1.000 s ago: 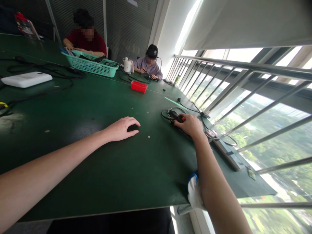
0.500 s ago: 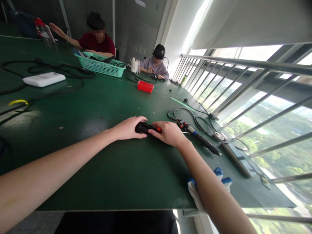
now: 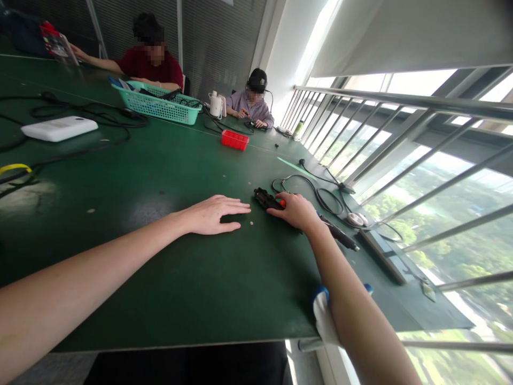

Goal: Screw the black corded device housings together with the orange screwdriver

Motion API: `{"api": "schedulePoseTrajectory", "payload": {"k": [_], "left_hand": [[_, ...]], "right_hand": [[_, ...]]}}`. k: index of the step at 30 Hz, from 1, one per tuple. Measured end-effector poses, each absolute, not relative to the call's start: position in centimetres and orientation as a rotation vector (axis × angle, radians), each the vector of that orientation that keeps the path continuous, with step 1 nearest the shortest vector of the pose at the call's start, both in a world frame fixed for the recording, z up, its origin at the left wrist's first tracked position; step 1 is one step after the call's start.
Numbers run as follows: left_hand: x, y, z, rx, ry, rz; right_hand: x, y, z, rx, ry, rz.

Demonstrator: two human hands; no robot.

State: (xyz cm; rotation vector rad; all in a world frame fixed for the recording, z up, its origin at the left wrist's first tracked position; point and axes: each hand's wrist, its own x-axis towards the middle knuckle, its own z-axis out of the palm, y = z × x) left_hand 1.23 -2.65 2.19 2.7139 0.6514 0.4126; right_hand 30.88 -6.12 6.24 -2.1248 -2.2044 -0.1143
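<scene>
My right hand is closed on a black elongated part with a bit of orange on it; its exact kind is unclear, and the palm hides much of it. The part's free end points left, toward my left hand. That hand lies low over the table with its fingers stretched out, thumb apart, holding nothing. Just beyond my right wrist is a black electric screwdriver, partly covered by the hand. Under my right forearm shows a white and blue glove.
The green table bears a red tray, a teal basket, a white box and black cables. A grey bar lies near the railing. Two people sit at the far side.
My left hand has let go of the black part and opened. My right hand has carried the part rightward, toward the screwdriver. The view has shifted slightly.
</scene>
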Motion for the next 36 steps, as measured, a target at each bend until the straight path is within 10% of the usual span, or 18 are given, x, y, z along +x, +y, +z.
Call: {"api": "schedulePoseTrajectory", "payload": {"k": [12, 36], "left_hand": [[0.8, -0.8, 1.2, 2.517, 0.691, 0.713], [-0.1, -2.1, 2.7, 2.582, 1.113, 0.171]], "right_hand": [[38.2, -5.1, 5.6, -2.484, -1.632, -0.265], [31.4, -6.3, 6.8, -1.966, -2.036, -0.115]]}}
